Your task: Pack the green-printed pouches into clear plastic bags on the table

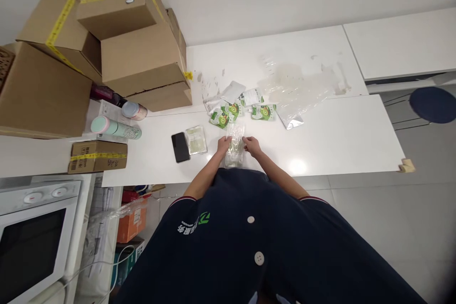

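Note:
A clear, crinkled plastic bag (235,148) lies at the table's near edge, right in front of my body. My left hand (224,145) has its fingers closed on the bag's left side. On the opposite side, my right hand (252,146) pinches the bag's right edge. Something pale green shows faintly through the plastic; I cannot make out what it is. Just beyond the hands are several green-and-white pouches (262,112) with fruit pictures, partly overlapping. A silvery-white pouch (233,91) rests behind them.
Loose clear plastic film (302,90) spreads at the back right. To the left lie a black phone (180,147) and a flat pale-green packet (196,140). Cardboard boxes (142,57) pile up at the left, near a mint bottle (116,128). A microwave (35,232) stands lower left.

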`<action>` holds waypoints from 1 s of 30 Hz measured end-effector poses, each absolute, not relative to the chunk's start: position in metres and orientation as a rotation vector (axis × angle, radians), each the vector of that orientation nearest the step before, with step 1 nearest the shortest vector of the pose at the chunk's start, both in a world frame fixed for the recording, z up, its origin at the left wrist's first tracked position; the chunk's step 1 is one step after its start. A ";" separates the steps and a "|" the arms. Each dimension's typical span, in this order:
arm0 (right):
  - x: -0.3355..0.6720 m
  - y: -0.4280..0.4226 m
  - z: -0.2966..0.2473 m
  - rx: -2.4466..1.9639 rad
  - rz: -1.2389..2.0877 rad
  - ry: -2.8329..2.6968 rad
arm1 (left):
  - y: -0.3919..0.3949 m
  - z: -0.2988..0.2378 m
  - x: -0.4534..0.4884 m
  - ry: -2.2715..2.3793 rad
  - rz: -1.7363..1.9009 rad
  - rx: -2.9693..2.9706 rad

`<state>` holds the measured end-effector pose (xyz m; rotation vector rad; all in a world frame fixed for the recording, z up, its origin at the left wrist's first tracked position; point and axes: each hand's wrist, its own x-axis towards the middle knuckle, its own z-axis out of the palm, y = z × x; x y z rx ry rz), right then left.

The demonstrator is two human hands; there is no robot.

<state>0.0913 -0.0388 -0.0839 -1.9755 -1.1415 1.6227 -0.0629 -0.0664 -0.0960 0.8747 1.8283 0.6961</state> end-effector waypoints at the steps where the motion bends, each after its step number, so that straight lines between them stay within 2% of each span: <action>1: 0.090 -0.038 -0.083 -1.976 1.616 -1.120 | -0.069 -0.095 -0.062 1.821 0.691 0.866; 9: 0.087 -0.043 -0.085 -2.000 1.530 -1.026 | -0.095 -0.072 -0.076 1.643 0.779 1.037; 12: 0.090 -0.047 -0.082 -1.875 1.600 -1.119 | -0.099 -0.068 -0.087 1.536 0.760 1.127; 16: 0.096 -0.049 -0.075 -1.585 1.712 -1.597 | -0.104 -0.068 -0.095 1.576 0.639 1.186; 20: 0.096 -0.049 -0.070 -1.540 1.355 -2.291 | -0.109 -0.060 -0.100 1.702 0.346 1.332; 22: 0.094 -0.049 -0.071 -1.447 1.231 -2.455 | -0.111 -0.057 -0.103 1.734 0.265 1.352; 26: 0.084 -0.046 -0.080 -1.301 1.430 -2.367 | -0.117 -0.062 -0.113 1.772 0.495 1.234; 30: 0.063 -0.043 -0.097 -1.435 1.527 -2.057 | -0.119 -0.078 -0.121 1.730 0.721 0.901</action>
